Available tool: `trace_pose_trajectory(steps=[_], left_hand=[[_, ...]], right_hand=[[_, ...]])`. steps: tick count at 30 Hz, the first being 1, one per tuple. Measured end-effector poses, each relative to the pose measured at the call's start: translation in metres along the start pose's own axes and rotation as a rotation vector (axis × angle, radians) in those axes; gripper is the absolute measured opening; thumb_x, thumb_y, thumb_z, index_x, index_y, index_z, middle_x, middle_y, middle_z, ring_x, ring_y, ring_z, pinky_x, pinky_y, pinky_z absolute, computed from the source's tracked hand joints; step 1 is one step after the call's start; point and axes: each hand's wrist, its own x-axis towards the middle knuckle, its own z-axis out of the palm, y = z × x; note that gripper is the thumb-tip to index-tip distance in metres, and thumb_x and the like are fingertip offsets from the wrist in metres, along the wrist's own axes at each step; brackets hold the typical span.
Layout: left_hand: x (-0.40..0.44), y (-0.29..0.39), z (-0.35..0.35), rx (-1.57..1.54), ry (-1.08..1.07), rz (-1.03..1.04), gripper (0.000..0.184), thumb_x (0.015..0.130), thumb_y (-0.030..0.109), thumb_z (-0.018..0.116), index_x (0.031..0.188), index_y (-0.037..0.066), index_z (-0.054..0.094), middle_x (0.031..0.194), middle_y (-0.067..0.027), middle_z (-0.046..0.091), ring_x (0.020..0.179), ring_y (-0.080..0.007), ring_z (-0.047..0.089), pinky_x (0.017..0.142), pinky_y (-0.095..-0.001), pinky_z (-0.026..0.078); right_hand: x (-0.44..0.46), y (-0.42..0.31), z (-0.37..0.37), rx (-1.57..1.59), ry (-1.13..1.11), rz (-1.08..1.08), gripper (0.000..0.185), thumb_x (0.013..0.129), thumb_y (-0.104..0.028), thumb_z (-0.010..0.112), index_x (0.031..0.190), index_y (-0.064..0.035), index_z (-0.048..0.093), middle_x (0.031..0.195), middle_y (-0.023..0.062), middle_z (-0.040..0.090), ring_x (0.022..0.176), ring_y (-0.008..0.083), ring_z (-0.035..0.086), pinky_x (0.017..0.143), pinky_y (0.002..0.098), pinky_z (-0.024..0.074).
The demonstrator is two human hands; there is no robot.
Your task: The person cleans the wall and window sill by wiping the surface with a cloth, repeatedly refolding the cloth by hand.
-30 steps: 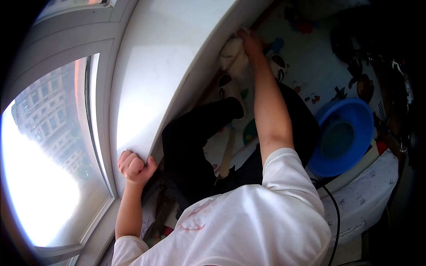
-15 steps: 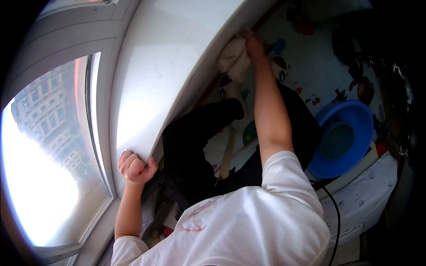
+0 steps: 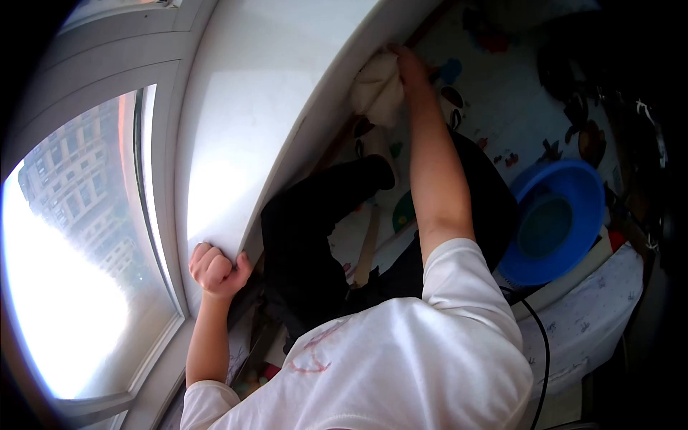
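At the near end of the white windowsill (image 3: 251, 93), my left hand (image 3: 218, 271) is closed, its fingers curled on the top and its thumb at the front edge. My right arm reaches far down, and my right hand (image 3: 410, 69) grips a cream-coloured cloth (image 3: 378, 89). The cloth lies bunched against the wall below the sill, close to the floor. Part of my right hand's fingers is hidden behind the cloth.
A blue basin (image 3: 589, 208) with some liquid in it stands at the right. My legs in black trousers (image 3: 301, 229) are folded below the sill, over a patterned floor mat (image 3: 494, 107). The window (image 3: 93, 236) is on the left. A black cable (image 3: 547, 344) hangs at lower right.
My right hand and the cloth have shifted very slightly along the wall, and the cloth looks spread a little wider. The view has moved slightly; my left hand stays on the sill.
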Motion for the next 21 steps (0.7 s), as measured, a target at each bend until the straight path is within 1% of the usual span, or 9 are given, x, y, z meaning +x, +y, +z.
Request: trace_pose_trajectory(steps=[1,4,7,10,13,16,19,21], left_hand=[[0.001,0.000,0.001,-0.002,0.001,0.006,0.042,0.059,0.004,0.064,0.050,0.012,0.024,0.045,-0.0031,0.029,0.040,-0.0184,0.030,0.041,-0.0286,0.024],[0.002,0.001,0.001,-0.006,0.005,0.012,0.042,0.059,0.003,0.064,0.050,0.012,0.024,0.045,-0.0029,0.028,0.040,-0.0184,0.029,0.041,-0.0286,0.023],[0.000,0.001,0.001,-0.006,0.006,0.007,0.042,0.059,0.003,0.064,0.050,0.012,0.023,0.045,-0.0028,0.028,0.040,-0.0184,0.029,0.041,-0.0287,0.023],[0.000,0.001,0.000,-0.004,-0.002,0.008,0.043,0.059,0.003,0.064,0.050,0.012,0.023,0.045,-0.0028,0.028,0.040,-0.0185,0.030,0.040,-0.0288,0.023],[0.002,0.001,0.001,-0.008,-0.001,0.017,0.043,0.059,0.003,0.064,0.050,0.012,0.023,0.045,-0.0028,0.028,0.040,-0.0186,0.030,0.040,-0.0289,0.023],[0.003,0.002,0.002,-0.008,0.008,0.015,0.043,0.059,0.003,0.064,0.050,0.012,0.023,0.045,-0.0028,0.028,0.040,-0.0188,0.030,0.040,-0.0289,0.023],[0.002,0.002,0.000,-0.008,0.006,0.011,0.044,0.059,0.003,0.064,0.050,0.012,0.023,0.045,-0.0028,0.028,0.040,-0.0188,0.030,0.040,-0.0289,0.023],[0.002,0.001,0.001,-0.012,0.006,0.008,0.044,0.059,0.003,0.064,0.050,0.012,0.022,0.045,-0.0027,0.028,0.040,-0.0187,0.030,0.040,-0.0289,0.023]], right_hand=[[-0.004,-0.003,0.001,0.030,-0.020,0.029,0.043,0.084,-0.027,0.059,0.112,0.0054,0.057,0.103,0.0151,0.061,0.087,0.0273,0.057,0.078,0.0365,0.0466],[-0.002,0.007,0.004,0.070,-0.002,-0.057,0.041,0.084,-0.026,0.058,0.111,0.0050,0.058,0.103,0.0159,0.060,0.089,0.0270,0.057,0.079,0.0367,0.0464],[-0.009,-0.006,0.011,-0.028,0.093,-0.083,0.046,0.086,-0.032,0.057,0.119,0.0001,0.054,0.111,0.0173,0.057,0.095,0.0288,0.055,0.083,0.0374,0.0454],[0.001,-0.001,0.004,0.074,-0.002,-0.002,0.046,0.085,-0.032,0.058,0.117,0.0014,0.054,0.109,0.0169,0.058,0.095,0.0290,0.055,0.082,0.0375,0.0455],[-0.003,0.006,0.002,-0.052,-0.048,-0.052,0.045,0.085,-0.032,0.057,0.115,0.0027,0.055,0.108,0.0164,0.058,0.094,0.0294,0.055,0.082,0.0382,0.0453],[0.015,0.016,0.004,-0.097,0.038,-0.151,0.043,0.086,-0.031,0.056,0.111,0.0034,0.057,0.106,0.0163,0.059,0.092,0.0290,0.055,0.080,0.0382,0.0453],[0.018,-0.011,0.010,-0.293,0.226,-0.042,0.034,0.087,-0.024,0.054,0.107,0.0024,0.061,0.099,0.0159,0.060,0.086,0.0239,0.055,0.075,0.0322,0.0436],[0.000,-0.016,0.015,-0.256,0.212,-0.053,0.033,0.087,-0.023,0.053,0.105,0.0027,0.062,0.097,0.0158,0.060,0.085,0.0238,0.055,0.075,0.0323,0.0435]])
